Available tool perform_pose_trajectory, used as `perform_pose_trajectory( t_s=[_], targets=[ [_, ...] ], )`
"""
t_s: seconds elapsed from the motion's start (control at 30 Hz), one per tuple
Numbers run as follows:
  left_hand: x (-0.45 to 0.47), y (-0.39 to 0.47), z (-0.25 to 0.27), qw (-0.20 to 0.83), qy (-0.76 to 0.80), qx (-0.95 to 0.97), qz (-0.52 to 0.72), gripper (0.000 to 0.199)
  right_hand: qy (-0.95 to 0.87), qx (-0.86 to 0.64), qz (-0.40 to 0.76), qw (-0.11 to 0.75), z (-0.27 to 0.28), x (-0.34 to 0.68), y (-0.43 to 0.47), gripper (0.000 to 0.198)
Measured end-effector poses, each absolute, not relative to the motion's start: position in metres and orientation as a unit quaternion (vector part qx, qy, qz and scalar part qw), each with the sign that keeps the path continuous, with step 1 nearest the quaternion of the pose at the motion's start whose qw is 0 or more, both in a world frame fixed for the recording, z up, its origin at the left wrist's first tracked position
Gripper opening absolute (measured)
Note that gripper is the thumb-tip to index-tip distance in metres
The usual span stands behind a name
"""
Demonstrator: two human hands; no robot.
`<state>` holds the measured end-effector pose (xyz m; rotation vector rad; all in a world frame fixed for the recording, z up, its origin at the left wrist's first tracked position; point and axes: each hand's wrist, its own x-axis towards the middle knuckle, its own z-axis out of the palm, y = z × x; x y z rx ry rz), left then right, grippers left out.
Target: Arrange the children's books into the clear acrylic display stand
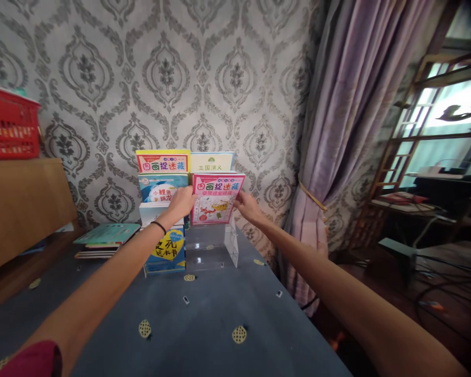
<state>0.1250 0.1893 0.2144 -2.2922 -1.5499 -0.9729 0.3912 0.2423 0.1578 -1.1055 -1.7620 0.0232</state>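
Note:
Between my two hands is a pink-covered picture book (214,204), upright with its front toward me. My left hand (182,203) is closed on its left edge, and my right hand (248,206) grips its right edge. It is at a clear tiered book stand (231,245); whether it rests on the stand I cannot tell. Behind it a pale book (212,162) shows its top. On the stand's left side stand a yellow-edged book (163,161), a blue fish-story book (151,188), a pale blue book (147,213) partly behind my left wrist, and a blue-and-yellow book (167,254) lowest in front.
The stand is on a table with a dark blue pineapple-print cloth (204,319). Left of it lies a stack of books (108,236). A red basket (11,123) sits on a wooden cabinet (23,204). A purple curtain (337,131) hangs at the right, by patterned wallpaper.

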Motion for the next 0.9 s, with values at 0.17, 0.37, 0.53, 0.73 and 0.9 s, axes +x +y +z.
perform_pose_trajectory(
  t_s=[0.17, 0.37, 0.53, 0.73, 0.9],
  targets=[
    [0.129, 0.193, 0.217, 0.104, -0.543, -0.775, -0.307, 0.009, -0.729, -0.501, 0.001, 0.467, 0.159, 0.392, 0.24, 0.011],
    [0.123, 0.184, 0.227, 0.105, -0.546, -0.764, -0.327, 0.021, -0.728, -0.512, -0.003, 0.457, 0.16, 0.387, 0.242, 0.013],
    [0.124, 0.177, 0.231, 0.116, -0.547, -0.755, -0.343, 0.024, -0.716, -0.511, -0.005, 0.476, 0.155, 0.385, 0.243, 0.02],
    [0.127, 0.178, 0.23, 0.123, -0.545, -0.756, -0.34, 0.016, -0.697, -0.51, -0.011, 0.504, 0.149, 0.382, 0.248, 0.038],
    [0.124, 0.181, 0.226, 0.116, -0.537, -0.762, -0.342, 0.017, -0.706, -0.508, -0.012, 0.493, 0.15, 0.38, 0.249, 0.025]
  ],
)
